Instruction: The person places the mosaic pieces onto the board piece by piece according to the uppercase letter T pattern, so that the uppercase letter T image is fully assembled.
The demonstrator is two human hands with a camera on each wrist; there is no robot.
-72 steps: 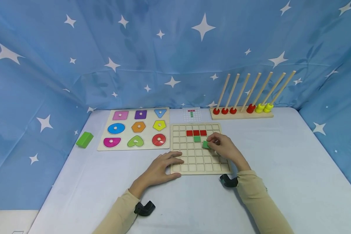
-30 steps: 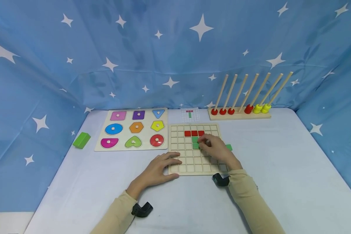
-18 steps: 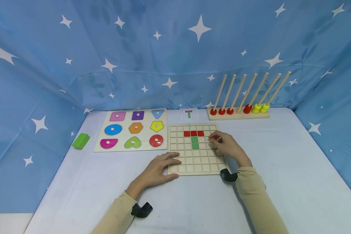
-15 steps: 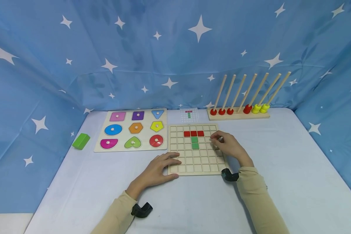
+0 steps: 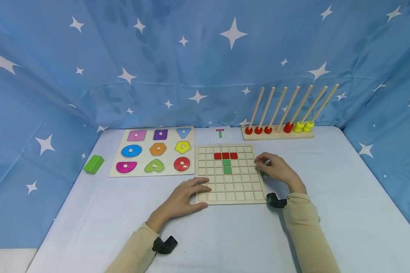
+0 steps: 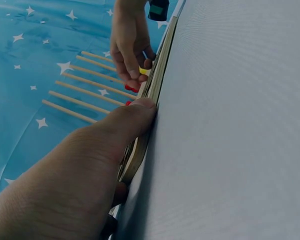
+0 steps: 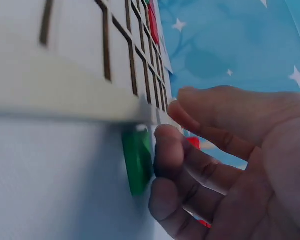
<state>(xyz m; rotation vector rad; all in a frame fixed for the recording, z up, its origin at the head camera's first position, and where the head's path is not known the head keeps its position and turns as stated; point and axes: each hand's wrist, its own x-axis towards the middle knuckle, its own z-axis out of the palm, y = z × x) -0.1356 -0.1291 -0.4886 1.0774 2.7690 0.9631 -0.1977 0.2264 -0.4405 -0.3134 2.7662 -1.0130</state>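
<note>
A wooden grid board (image 5: 239, 187) lies mid-table. Three red tiles (image 5: 226, 156) form a row in it, with two green tiles (image 5: 227, 167) in a column below the middle one. My left hand (image 5: 184, 198) rests over the board's lower left corner, its thumb touching the front edge in the left wrist view. My right hand (image 5: 276, 167) hovers just past the board's right edge, fingers loosely bent and holding nothing. Close under those fingers, a loose green tile (image 7: 136, 162) lies on the table against the board, mostly hidden by the hand in the head view.
Behind the board lies a small pattern card (image 5: 220, 134) with a T shape. A shape puzzle board (image 5: 147, 148) lies to the left, and a green block (image 5: 93, 164) beyond it. A peg abacus (image 5: 278, 134) stands at the back right before the blue curtain (image 5: 157, 57).
A green tile pinched in my right hand went into the cell below the first green one and was let go. That hand then moved right, off the board. My left hand stayed put.
</note>
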